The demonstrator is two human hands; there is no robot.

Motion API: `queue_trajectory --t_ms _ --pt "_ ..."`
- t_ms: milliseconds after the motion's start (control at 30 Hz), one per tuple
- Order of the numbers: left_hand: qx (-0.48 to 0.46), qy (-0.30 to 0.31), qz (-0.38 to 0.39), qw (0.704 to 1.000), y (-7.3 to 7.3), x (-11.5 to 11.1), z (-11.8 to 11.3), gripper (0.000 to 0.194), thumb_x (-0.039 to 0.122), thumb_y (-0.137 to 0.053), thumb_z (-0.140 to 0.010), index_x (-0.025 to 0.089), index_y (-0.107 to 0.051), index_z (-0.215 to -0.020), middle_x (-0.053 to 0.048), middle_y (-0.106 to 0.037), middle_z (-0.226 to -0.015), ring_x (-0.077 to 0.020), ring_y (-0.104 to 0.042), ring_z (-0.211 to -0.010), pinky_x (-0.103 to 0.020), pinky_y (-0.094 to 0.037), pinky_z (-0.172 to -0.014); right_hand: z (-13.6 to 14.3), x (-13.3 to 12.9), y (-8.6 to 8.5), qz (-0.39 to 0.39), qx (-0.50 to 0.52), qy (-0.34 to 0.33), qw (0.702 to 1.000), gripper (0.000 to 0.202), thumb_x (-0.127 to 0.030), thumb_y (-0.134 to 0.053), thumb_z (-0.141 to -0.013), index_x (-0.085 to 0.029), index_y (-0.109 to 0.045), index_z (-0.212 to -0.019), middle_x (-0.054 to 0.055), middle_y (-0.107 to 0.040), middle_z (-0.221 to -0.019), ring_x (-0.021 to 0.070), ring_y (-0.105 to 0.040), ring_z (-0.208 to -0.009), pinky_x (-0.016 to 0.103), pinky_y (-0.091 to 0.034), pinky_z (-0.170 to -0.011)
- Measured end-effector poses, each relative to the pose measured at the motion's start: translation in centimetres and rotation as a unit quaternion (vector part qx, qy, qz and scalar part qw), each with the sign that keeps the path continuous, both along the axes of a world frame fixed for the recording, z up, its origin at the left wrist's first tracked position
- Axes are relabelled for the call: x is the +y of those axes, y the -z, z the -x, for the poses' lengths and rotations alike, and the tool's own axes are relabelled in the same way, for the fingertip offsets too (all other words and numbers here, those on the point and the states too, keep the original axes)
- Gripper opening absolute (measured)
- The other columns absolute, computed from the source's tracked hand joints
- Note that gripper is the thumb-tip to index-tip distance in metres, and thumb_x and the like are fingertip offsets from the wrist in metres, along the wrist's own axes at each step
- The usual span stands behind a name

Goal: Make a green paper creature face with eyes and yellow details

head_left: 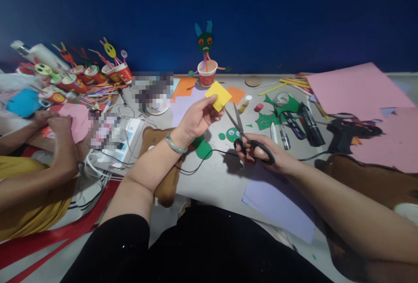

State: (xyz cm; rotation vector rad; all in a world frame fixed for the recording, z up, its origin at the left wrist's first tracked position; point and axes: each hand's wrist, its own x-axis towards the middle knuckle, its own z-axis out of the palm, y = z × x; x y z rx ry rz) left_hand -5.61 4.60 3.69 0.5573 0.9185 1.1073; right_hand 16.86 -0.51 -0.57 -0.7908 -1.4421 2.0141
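Between thumb and fingers, my left hand (200, 115) pinches a small square of yellow paper (219, 96) above the table. My right hand (261, 151) grips black-handled scissors (241, 129), its fingers in the loops. The blades stand apart, their tips just below and right of the yellow paper. Under the scissors lies a green paper face with white eyes (233, 134). Green paper rounds (203, 149) rest below my left wrist. A red paper cup (207, 73) with a green-headed paper figure (205, 42) stands behind my left hand.
A glue stick (245, 103), green scraps (266, 121) and markers (311, 124) lie right of the scissors. Farther right is a black glue gun (351, 133) by pink sheets (355, 87). Its cable crosses the table. At left, another person's hands (60, 122) handle pink paper near a power strip (126, 141).
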Motion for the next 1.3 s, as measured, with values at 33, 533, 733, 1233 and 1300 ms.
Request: queue_trajectory --t_ms 33,533,733,1233,1300 --pt "-0.001 0.000 -0.002 1.000 0.0 0.0 0.0 0.023 0.033 -0.065 -0.102 0.017 -0.065 -0.087 0.001 -0.065 -0.072 -0.0075 -0.060 -0.058 -0.023 -0.044 -0.057 0.0 0.0 0.0 0.000 0.000 -0.001 1.000 0.064 -0.077 -0.087 -0.070 -0.019 -0.070 -0.091 0.002 -0.064 -0.074 0.0106 -0.051 -0.057 0.023 -0.038 -0.050" --pt "0.050 0.051 -0.076 0.995 0.7 -0.4 -0.1 0.025 0.033 -0.075 -0.096 0.019 -0.064 -0.078 0.003 -0.064 -0.066 -0.0069 -0.060 -0.054 -0.023 -0.043 -0.054 -0.3 -0.1 0.4 -0.004 0.040 0.004 0.999 0.064 -0.078 -0.084 -0.075 -0.021 -0.058 -0.091 0.003 -0.065 -0.078 0.0109 -0.050 -0.058 0.023 -0.037 -0.050" --pt "0.060 0.054 -0.089 0.993 0.5 -0.6 -0.3 0.026 0.034 -0.086 -0.087 0.018 -0.066 -0.081 0.005 -0.065 -0.066 -0.0063 -0.060 -0.053 -0.022 -0.044 -0.055 -0.3 -0.1 0.6 -0.001 0.040 0.008 0.999 0.064 -0.077 -0.083 -0.075 -0.021 -0.059 -0.092 0.003 -0.065 -0.078 0.0108 -0.050 -0.058 0.023 -0.036 -0.050" --pt "0.126 0.116 -0.174 0.970 1.2 -0.8 0.5 0.050 0.056 -0.098 -0.069 0.016 -0.068 -0.078 0.001 -0.068 -0.067 -0.0088 -0.060 -0.058 -0.025 -0.044 -0.057 -1.2 0.9 -0.5 0.007 0.026 -0.031 0.999 0.068 -0.084 -0.075 -0.077 -0.020 -0.070 -0.100 0.006 -0.068 -0.077 0.0159 -0.056 -0.063 0.028 -0.044 -0.054" --pt "0.130 0.122 -0.177 0.968 1.2 -0.8 0.6 0.053 0.059 -0.098 -0.067 0.016 -0.069 -0.077 0.001 -0.068 -0.067 -0.0088 -0.060 -0.058 -0.025 -0.044 -0.057 -1.1 0.8 -0.7 0.023 0.029 -0.030 0.999 0.068 -0.085 -0.075 -0.076 -0.021 -0.070 -0.099 0.006 -0.067 -0.076 0.0158 -0.056 -0.062 0.027 -0.043 -0.054"
